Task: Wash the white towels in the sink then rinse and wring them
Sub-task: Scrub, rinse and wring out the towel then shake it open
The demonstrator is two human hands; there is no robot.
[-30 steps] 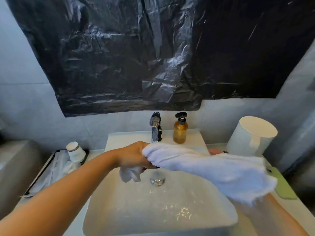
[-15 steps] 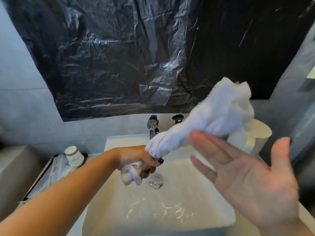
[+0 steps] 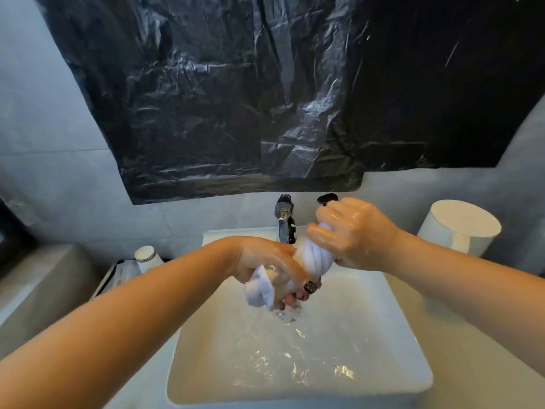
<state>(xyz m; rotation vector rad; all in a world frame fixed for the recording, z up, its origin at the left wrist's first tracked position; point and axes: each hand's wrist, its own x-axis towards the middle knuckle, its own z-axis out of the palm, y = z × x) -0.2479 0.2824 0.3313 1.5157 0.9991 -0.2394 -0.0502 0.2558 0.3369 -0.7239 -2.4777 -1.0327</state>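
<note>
Two hands are on one white terry towel (image 3: 314, 256), twisted into a rope over the white square ceramic sink (image 3: 298, 388). Starting at the left: your left hand (image 3: 267, 268) has its fingers curled tight round the lower end, with a bunched tail of cloth poking out below the palm. Hold that end as your anchor and turn the wrist away from you. Water runs off the tail into the shallow pool near the drain, so keep the low end over the basin's middle, not its rim.

Moving right, the twisted stretch of towel runs up at a slant in front of the chrome tap (image 3: 284, 219). Your right hand (image 3: 352, 233), wet and glossy, clenches the upper end with the fingers wrapped over it. Turn this hand counter to the left one and draw the two apart a little, so the twist tightens evenly. I judge the short span between the fists will wring hard; shift your grip along if the ends stay soggy. Mind the tap just behind your knuckles.

Against the frame half a second back: your right hand was then spread, palm towards you, clear of the cloth, and the towel's free end stood high and loose. It now grips that end, the towel is pulled short and twisted, and water streams off it.
</note>
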